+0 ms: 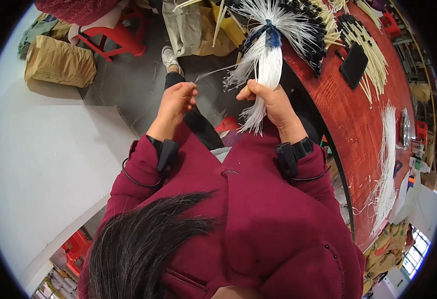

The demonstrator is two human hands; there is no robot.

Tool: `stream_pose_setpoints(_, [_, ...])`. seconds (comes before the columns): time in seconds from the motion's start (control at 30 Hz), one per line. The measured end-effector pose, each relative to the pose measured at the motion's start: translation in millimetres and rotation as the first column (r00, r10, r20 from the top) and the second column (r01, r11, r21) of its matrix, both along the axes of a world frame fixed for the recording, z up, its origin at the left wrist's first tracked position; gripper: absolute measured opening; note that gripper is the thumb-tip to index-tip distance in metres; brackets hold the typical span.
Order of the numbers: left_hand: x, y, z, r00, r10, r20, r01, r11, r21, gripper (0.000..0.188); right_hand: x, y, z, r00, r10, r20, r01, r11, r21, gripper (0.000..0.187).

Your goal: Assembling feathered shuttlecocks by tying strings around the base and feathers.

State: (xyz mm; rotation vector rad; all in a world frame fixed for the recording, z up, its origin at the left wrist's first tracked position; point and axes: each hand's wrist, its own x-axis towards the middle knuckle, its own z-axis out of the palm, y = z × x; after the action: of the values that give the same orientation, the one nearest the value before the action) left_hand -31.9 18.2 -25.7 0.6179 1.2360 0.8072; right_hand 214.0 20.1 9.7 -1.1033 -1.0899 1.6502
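Note:
My right hand [277, 103] is wrapped round a thick bundle of white strings [270, 67], whose loose ends hang out below the fist. A dark blue cloth tie [268, 36] binds the bundle farther up, and beyond it the strings fan out toward small black tips [314, 37]. My left hand [177, 99] is closed in a pinch, apart from the bundle. From its fingertips a few thin white strands [217, 73] stretch across to looser strings at the bundle's left side. The exact hold between the left fingers is too small to make out.
On the red table [328, 97] at the right lie a black phone [354, 66], pale cream sticks [370, 55] and a long heap of white strings [385, 164]. A white board [44, 164] fills the left. Beyond are a brown sack [61, 61], a red stool [116, 40] and another person's shoe [169, 59].

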Motion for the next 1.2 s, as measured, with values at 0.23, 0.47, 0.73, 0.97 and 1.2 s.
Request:
stream_pose_setpoints(0.23, [62, -26, 30, 0.916, -0.348, -0.198, 0.395, 0.870, 0.295, 0.022, -2, -3, -7, 0.978, 0.049, -0.203, -0.066, 0.995, -0.080, 0.027])
stream_pose_setpoints(0.47, [57, -21, 22, 0.901, -0.414, -0.128, 0.432, 0.881, 0.191, 0.017, -4, -5, 1, 0.994, -0.012, -0.109, 0.004, 0.997, -0.077, 0.027])
stream_pose_setpoints(0.73, [42, -29, 43, 0.932, -0.287, 0.224, 0.251, 0.952, 0.174, 0.014, 1, 0, -14, 0.995, -0.050, 0.086, 0.049, 0.999, 0.012, 0.022])
stream_pose_setpoints(0.97, [87, 2, 52, 0.958, -0.087, 0.274, -0.002, 0.952, 0.307, 0.012, -13, -4, -7, 0.992, -0.121, 0.025, 0.121, 0.993, 0.004, 0.019])
stream_pose_setpoints(1.2, [71, 6, 15, 0.889, 0.073, -0.452, 0.320, 0.607, 0.728, 0.009, -2, -1, -19, 0.990, -0.054, 0.127, 0.053, 0.999, 0.010, 0.023])
